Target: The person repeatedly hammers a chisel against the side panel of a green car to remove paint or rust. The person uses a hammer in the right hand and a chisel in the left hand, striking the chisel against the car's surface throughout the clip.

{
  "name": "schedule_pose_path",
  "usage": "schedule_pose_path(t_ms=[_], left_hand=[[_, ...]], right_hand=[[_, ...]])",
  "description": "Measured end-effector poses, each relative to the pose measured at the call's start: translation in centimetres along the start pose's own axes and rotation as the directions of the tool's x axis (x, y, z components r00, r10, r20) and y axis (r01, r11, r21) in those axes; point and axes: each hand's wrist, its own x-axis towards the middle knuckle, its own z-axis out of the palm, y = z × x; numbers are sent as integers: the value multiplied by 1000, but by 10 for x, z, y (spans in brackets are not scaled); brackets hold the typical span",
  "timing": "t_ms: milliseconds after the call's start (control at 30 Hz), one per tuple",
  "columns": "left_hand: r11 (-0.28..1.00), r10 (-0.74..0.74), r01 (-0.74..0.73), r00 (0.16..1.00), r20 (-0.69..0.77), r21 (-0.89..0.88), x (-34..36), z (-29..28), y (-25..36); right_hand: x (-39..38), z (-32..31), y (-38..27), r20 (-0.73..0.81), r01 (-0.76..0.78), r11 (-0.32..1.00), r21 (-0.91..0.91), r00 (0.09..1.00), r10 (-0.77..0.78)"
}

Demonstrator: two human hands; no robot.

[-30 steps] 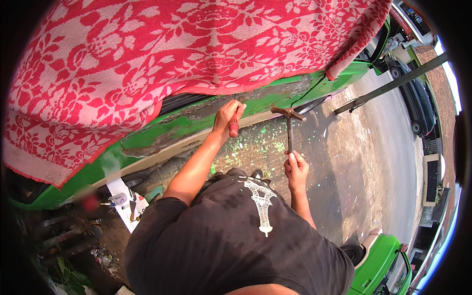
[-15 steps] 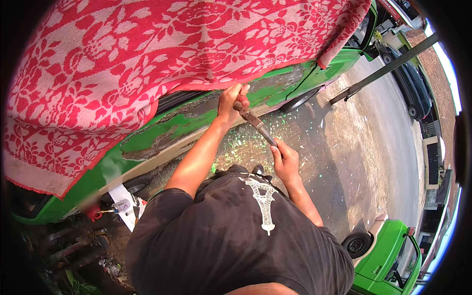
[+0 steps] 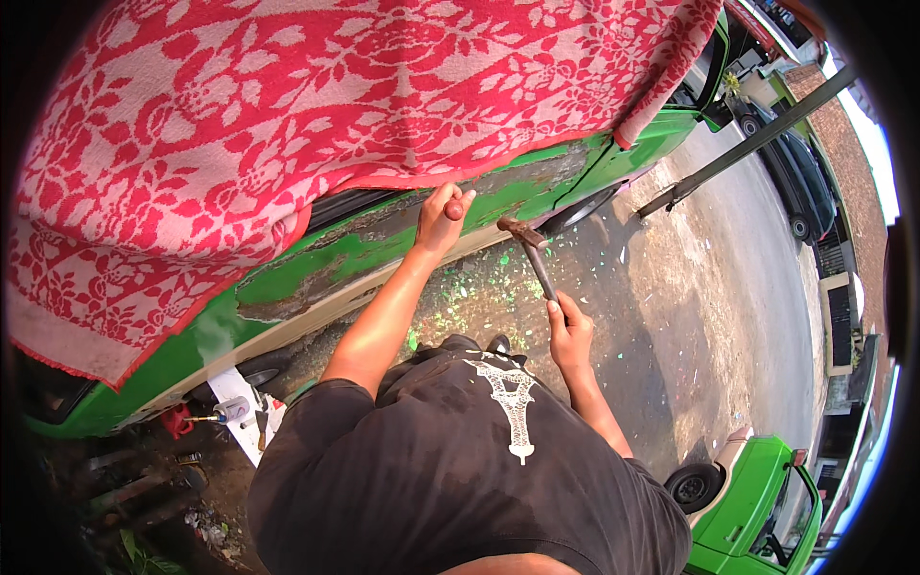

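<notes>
My left hand (image 3: pixel 438 228) is closed around a red-handled tool (image 3: pixel 453 209) and held against the side of a green vehicle (image 3: pixel 278 278). Only the tool's rounded handle end shows; its working end is hidden behind my fist. In my right hand (image 3: pixel 572 335) is a hammer (image 3: pixel 542 268), gripped low on its dark handle. The rusty hammer head is up and to the right of my left fist, apart from the tool. Paint on the vehicle's panel is scraped and peeling, with grey and brown patches among the green.
A red and pink floral cloth (image 3: pixel 287 115) drapes over the vehicle's upper part. Green paint flakes litter the ground (image 3: pixel 479 297). A can (image 3: pixel 231 410) lies on a white sheet at lower left. A slanting pole (image 3: pixel 738 144) and another green vehicle (image 3: pixel 743 503) stand to the right.
The hammer head has swung away from the red-handled tool, up to the right. My right hand has moved slightly right and down; my left hand keeps its grip close to the panel.
</notes>
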Motion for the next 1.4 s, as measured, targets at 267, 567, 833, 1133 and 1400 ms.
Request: schedule_pose_path(t_ms=[267, 567, 833, 1133, 1400], left_hand=[[957, 286, -282, 955, 73, -69, -49, -6, -17], [957, 288, -286, 956, 50, -53, -34, -18, -5], [956, 283, -291, 945, 164, 32, -14, -27, -12], [998, 46, -56, 939, 341, 18, 22, -49, 13], [999, 30, -43, 942, 333, 30, 5, -51, 12]], right_hand=[[-16, -10, 24, 17, -213, 939, 270, 976, 216], [-9, -19, 29, 61, -255, 920, 299, 967, 248], [6, -28, 24, 109, -300, 895, 330, 954, 279], [16, -34, 23, 162, -278, 901, 334, 958, 236], [16, -33, 27, 145, -282, 888, 364, 959, 245]])
